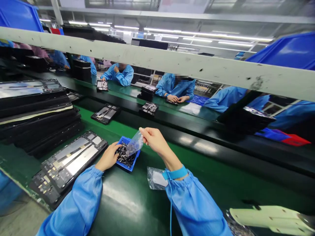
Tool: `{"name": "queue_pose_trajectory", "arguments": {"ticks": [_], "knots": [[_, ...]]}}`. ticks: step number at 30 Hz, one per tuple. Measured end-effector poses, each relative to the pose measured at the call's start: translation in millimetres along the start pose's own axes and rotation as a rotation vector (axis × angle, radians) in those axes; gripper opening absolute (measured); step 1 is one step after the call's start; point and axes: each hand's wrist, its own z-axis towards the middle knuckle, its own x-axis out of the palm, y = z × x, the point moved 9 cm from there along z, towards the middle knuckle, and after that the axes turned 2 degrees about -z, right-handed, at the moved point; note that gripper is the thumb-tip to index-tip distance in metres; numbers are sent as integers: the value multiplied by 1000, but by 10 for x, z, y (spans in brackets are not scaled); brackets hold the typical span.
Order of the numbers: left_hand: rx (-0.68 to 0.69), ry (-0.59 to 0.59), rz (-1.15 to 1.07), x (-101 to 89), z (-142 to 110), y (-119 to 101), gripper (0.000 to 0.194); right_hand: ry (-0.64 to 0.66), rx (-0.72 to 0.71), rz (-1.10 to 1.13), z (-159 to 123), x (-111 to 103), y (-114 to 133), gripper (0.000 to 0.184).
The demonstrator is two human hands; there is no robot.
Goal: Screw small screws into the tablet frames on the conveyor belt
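A small blue bin [131, 167] full of small black and silver parts [124, 156], too small to name exactly, sits on the green bench. My left hand [108, 156] grips its left rim, fingers bent over the edge. Between thumb and fingers, my right hand [153, 139] pinches the upper end of a clear plastic bag [135, 144], whose lower end hangs into the bin among the parts. Another clear bag with a white label [157, 178] lies under my right forearm. Left of the bin are stacked tablet-like device housings [76, 155] with exposed internals.
A tall pile of dark panels [36, 114] stands at far left. More opened devices [105, 113] lie beyond the bin. A white beam [172, 60] crosses above the bench. A pale green tool-like object [268, 218] is at lower right. People in blue sleeves [176, 87] sit opposite.
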Motion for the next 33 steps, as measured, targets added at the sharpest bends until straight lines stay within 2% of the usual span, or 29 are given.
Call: {"name": "queue_pose_trajectory", "arguments": {"ticks": [6, 9, 12, 14, 15, 17, 20, 22, 25, 26, 28, 33], "knots": [[43, -80, 73, -85, 32, 12, 49, -10, -10, 191, -201, -380, 1, 70], [70, -167, 140, -242, 43, -62, 43, -35, 6, 285, -424, -615, -174, 71], [135, -320, 179, -458, -28, -350, 36, -73, 74, 342, -708, -851, -558, 69], [213, -409, 161, -522, -140, -677, 31, -119, 126, 367, -918, -1012, -877, 70], [266, -424, 137, -495, -205, -870, 28, -143, 154, 373, -1023, -1084, -1037, 70], [380, -355, 75, -294, -323, -1267, 25, -181, 208, 377, -1221, -1190, -1327, 71], [480, -86, 25, 265, -426, -1700, 27, -199, 263, 362, -1451, -1246, -1630, 72], [478, 98, 44, 645, -425, -1785, 40, -201, 281, 339, -1557, -1243, -1753, 71], [456, 319, 95, 1060, -362, -1703, 79, -205, 298, 298, -1659, -1230, -1882, 62], [454, 369, 107, 1149, -338, -1657, 88, -206, 301, 289, -1679, -1228, -1917, 58], [454, 413, 120, 1254, -290, -1578, 90, -214, 302, 284, -1699, -1232, -1980, 49], [374, 361, 84, 1254, -140, -1530, 51, -341, 289, 303, -1702, -1345, -2045, 33]]}}
